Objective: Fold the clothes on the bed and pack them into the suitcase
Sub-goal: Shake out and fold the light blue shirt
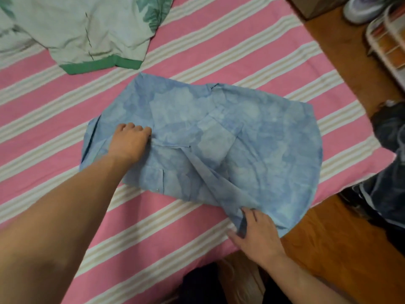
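A blue mottled shirt [258, 137] lies spread flat on the bed's pink-and-cream striped sheet [166, 218], its hem hanging a little over the bed's right edge. My left hand [130, 142] presses down on the shirt's left part with curled fingers. My right hand [257, 232] pinches the shirt's near edge by a fold of cloth at the bed's front edge. No suitcase is in view.
A pale green garment with a leaf print and dark green trim [87, 34] lies at the bed's far left. Wooden floor [341, 233] runs along the right. A dark heap of denim [392, 163], a shoe [366, 7] and a white rack [390, 42] stand on the right.
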`<state>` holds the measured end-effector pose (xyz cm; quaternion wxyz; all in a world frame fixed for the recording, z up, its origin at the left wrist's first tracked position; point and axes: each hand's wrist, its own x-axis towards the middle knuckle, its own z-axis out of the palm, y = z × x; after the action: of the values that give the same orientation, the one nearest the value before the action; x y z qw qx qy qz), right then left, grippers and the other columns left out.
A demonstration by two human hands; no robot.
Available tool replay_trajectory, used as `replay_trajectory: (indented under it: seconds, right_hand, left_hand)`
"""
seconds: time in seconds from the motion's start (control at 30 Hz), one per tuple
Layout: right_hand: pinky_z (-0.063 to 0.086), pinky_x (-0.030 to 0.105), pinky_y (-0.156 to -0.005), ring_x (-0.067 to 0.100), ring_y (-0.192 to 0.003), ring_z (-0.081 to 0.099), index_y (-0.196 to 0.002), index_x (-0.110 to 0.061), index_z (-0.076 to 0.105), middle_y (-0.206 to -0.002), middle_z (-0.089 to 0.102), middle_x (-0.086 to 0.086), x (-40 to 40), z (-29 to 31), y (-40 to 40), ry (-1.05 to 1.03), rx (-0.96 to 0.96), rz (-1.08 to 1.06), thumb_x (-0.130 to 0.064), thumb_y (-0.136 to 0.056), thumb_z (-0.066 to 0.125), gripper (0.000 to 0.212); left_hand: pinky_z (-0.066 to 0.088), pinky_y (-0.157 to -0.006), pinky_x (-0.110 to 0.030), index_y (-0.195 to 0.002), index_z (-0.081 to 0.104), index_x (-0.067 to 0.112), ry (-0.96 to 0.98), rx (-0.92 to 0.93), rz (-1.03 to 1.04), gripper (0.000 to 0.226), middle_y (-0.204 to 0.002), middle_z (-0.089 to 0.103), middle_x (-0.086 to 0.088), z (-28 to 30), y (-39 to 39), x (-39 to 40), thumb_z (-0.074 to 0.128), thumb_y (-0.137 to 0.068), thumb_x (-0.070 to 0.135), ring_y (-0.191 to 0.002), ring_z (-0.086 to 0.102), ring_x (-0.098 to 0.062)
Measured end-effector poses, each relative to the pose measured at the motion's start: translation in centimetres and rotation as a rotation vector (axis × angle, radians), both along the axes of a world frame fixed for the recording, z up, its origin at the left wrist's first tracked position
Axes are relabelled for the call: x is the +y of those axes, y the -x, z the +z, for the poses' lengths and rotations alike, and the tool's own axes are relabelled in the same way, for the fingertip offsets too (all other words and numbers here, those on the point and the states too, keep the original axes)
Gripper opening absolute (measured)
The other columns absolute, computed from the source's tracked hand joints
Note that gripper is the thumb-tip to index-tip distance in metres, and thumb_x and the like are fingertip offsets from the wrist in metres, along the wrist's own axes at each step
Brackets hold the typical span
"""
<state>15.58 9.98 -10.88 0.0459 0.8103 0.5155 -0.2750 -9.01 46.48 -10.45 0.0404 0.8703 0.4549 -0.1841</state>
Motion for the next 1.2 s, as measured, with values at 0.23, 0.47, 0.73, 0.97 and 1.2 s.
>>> replay_trajectory:
  seconds: [0.23, 0.47, 0.73, 0.97, 1.2]
  right_hand:
    - [0.052, 0.045, -0.077, 0.041, -0.08, 0.069, -0.107, -0.007, 0.069, -0.089, 0.072, 0.019, 3.4, 1.3, -2.5, 0.035, -0.117, -0.155, -0.006, -0.069, 0.06, 0.039]
    - [0.03, 0.048, -0.11, 0.036, -0.117, 0.055, -0.118, -0.014, 0.061, -0.119, 0.063, 0.014, 15.4, 3.9, -15.7, 0.2, -0.607, 0.121, -0.022, -0.089, 0.051, 0.031]
    - [0.036, 0.051, -0.108, 0.033, -0.108, 0.062, -0.127, -0.017, 0.062, -0.111, 0.067, 0.01, 15.5, -1.5, -10.1, -0.061, -0.13, 0.37, -0.037, -0.071, 0.034, 0.066]
    - [0.047, 0.035, -0.093, 0.028, -0.113, 0.066, -0.131, -0.026, 0.06, -0.12, 0.072, 0.009, 13.1, 0.7, -12.9, 0.195, -0.198, 0.421, -0.03, -0.091, 0.04, 0.045]
    - [0.051, 0.046, -0.076, 0.041, -0.091, 0.06, -0.112, -0.011, 0.065, -0.104, 0.063, 0.016, 16.2, -2.3, -10.0, -0.176, -0.164, 0.24, -0.023, -0.08, 0.058, 0.035]
  left_hand:
    - [0.024, -0.114, -0.056, -0.137, 0.053, 0.016, -0.192, -0.341, 0.186, 0.046, -0.148, 0.044, -0.022, -2.4, -1.7, -7.2, 0.05, -0.092, 0.027, -0.133, 0.04, -0.045]
    - [0.019, -0.118, -0.062, -0.158, 0.027, 0.036, 0.125, -0.174, 0.225, 0.064, -0.167, 0.019, -0.013, -4.3, -2.5, -9.9, 0.024, -0.099, 0.058, -0.152, 0.017, -0.042]
    - [0.025, -0.115, -0.054, -0.13, 0.06, 0.014, -0.016, -0.322, -0.075, 0.049, -0.136, 0.059, -0.009, -6.1, -2.1, -6.8, 0.04, -0.097, 0.044, -0.137, 0.046, -0.033]
    - [0.044, -0.084, -0.037, -0.099, 0.055, 0.026, 0.35, -0.169, -0.254, 0.036, -0.093, 0.071, -0.012, -2.4, -4.3, -2.1, 0.034, -0.103, 0.054, -0.093, 0.067, -0.035]
    - [0.036, -0.103, -0.046, -0.12, 0.061, 0.028, 0.051, 0.056, -0.055, 0.074, -0.118, 0.067, -0.008, -2.5, 2.0, -0.4, 0.007, -0.092, 0.07, -0.113, 0.058, -0.033]
